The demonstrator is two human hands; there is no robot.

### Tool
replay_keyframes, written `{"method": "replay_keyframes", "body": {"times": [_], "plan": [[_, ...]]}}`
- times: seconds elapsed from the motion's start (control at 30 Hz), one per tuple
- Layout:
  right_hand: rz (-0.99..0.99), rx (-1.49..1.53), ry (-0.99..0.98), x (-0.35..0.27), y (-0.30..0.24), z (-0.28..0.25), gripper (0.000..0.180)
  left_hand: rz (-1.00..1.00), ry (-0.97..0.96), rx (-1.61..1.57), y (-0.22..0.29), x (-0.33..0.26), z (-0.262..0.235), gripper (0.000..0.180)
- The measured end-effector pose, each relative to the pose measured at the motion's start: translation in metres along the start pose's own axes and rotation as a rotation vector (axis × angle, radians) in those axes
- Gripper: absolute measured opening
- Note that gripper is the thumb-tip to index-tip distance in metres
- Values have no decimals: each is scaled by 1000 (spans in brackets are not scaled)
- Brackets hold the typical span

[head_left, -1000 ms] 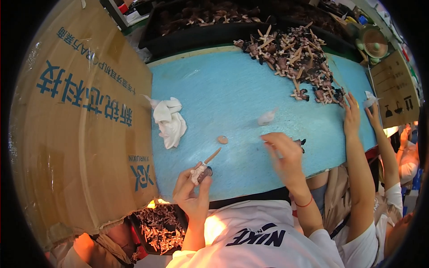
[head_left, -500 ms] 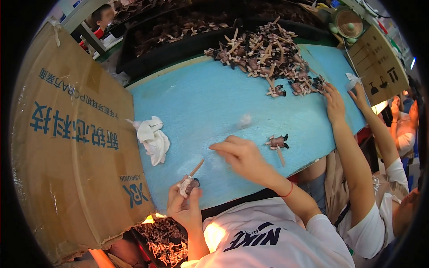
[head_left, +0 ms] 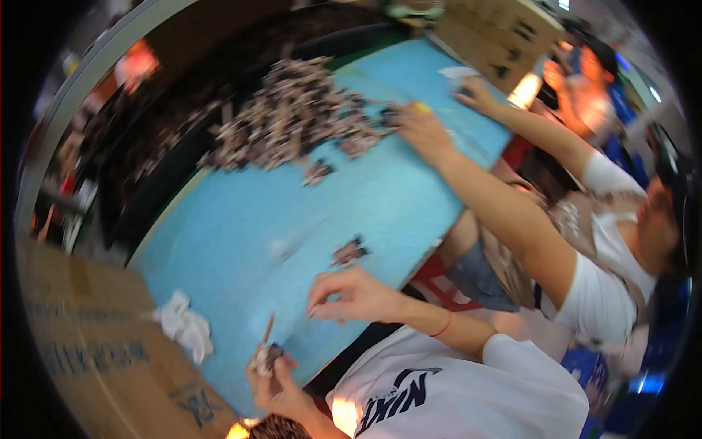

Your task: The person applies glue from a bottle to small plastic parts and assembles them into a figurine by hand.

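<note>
My left hand (head_left: 284, 394) is closed around a small pinkish-brown figurine (head_left: 272, 357) near the table's front edge. A thin wooden stick (head_left: 269, 329) points up from the figurine. To its right, apart from it, my right hand (head_left: 356, 295) hovers with thumb and fingertips curled together; whatever they pinch is too small and blurred to make out. Just beyond that hand a single figurine (head_left: 349, 252) lies on the blue tabletop (head_left: 219, 219). A heap of similar figurines with sticks (head_left: 289, 117) is farther back.
A crumpled white cloth (head_left: 186, 328) lies by the cardboard box (head_left: 95, 358) on the left. A small white wad (head_left: 280, 249) rests mid-table. At right, a co-worker's hand (head_left: 425, 135) touches the heap's edge. Another carton (head_left: 497, 36) stands behind; a dark bin (head_left: 139, 208) lines the far side.
The whole view has swung rightward and blurred, showing more of the co-worker. My right hand's fingers have curled in more. My left hand keeps its hold on the figurine.
</note>
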State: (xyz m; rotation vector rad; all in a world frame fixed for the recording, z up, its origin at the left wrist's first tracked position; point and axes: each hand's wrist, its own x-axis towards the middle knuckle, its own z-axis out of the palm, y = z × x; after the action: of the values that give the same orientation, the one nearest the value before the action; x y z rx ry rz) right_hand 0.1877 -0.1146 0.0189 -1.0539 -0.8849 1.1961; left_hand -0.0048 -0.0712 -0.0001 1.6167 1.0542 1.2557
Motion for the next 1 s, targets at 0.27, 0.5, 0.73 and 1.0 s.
{"method": "replay_keyframes", "body": {"times": [0.27, 0.5, 0.73, 1.0], "plan": [[52, 263, 8, -17, -7, -3, 17, -198, -80, -6, 18, -5, 7, 32], [95, 279, -12, -26, -27, 13, 18, 96, 19, 139, 9, -8, 16, 15], [180, 285, -27, -30, -30, 21, 21, 272, -28, 281, 21, -4, 20, 35], [146, 356, 18, -23, -21, 37, 16, 383, -4, 367, 19, -4, 11, 44]]}}
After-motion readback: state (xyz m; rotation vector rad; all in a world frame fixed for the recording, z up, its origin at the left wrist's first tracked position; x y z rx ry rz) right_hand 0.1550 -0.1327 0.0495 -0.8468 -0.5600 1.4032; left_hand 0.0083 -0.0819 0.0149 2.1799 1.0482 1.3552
